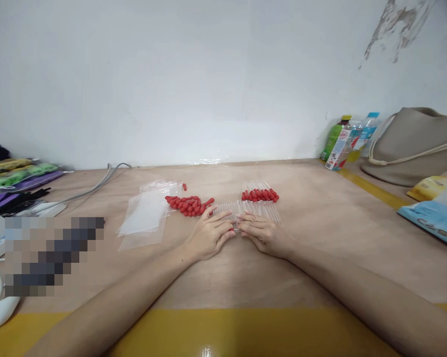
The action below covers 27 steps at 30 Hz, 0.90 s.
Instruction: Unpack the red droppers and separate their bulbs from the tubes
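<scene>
My left hand [212,235] is closed in a pinch, with a bit of red rubber bulb [231,229] showing at the thumb tip. Facing it almost fingertip to fingertip, my right hand [265,235] is bent with thumb and fingers together; what it pinches is hidden. Just beyond both hands lies a row of thin clear tubes [273,212]. Loose red bulbs [189,205] are heaped beyond my left hand, and one single bulb [184,187] lies apart. Behind the row, several clear tubes with red bulbs fitted on their near ends [259,195] lie side by side.
Clear plastic bags [143,215] lie left of the loose bulbs. Grey cable [93,188] and bundled coloured goods [26,173] are at far left. Drink bottles [338,144], a grey bag [419,144] and a blue packet [433,223] stand or lie on the right.
</scene>
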### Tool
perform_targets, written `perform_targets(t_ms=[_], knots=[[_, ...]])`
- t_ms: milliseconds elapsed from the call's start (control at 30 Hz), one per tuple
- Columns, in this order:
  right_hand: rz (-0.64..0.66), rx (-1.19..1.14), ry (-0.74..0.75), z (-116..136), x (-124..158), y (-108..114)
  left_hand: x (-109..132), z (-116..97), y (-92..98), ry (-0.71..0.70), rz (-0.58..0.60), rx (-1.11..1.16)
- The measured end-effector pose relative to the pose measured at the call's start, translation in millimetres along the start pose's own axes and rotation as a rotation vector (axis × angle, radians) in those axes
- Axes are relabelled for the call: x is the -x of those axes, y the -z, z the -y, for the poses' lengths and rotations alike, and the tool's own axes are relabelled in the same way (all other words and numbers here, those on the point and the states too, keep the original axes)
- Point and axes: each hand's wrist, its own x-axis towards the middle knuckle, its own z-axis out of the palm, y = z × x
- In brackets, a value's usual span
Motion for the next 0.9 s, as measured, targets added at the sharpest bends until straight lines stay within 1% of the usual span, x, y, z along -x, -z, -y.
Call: perform_targets(t_ms=[167,500,667,800,867,900], knots=[[0.037,0.022,0.012,2,0,3,0,-1,2.3,0.003,0.021,0.007],[0.032,0.079,0.076,-1,6,5,3,-1,4.1,-0.025,0.010,-0.002],[0.043,0.104,0.106,1,7,9,4,-1,2.5,-0.062,-0.001,-0.020],[0.054,0.073,0.141,1,9,15,7,-1,3.7,-0.078,-0.009,-0.020],[0.051,0.066,0.131,-3,12,21,11,1,6.3,-0.046,-0.023,-0.017],[0.037,0.074,0.097,-5,14,24,14,4,7.8,-0.011,-0.033,-0.019]])
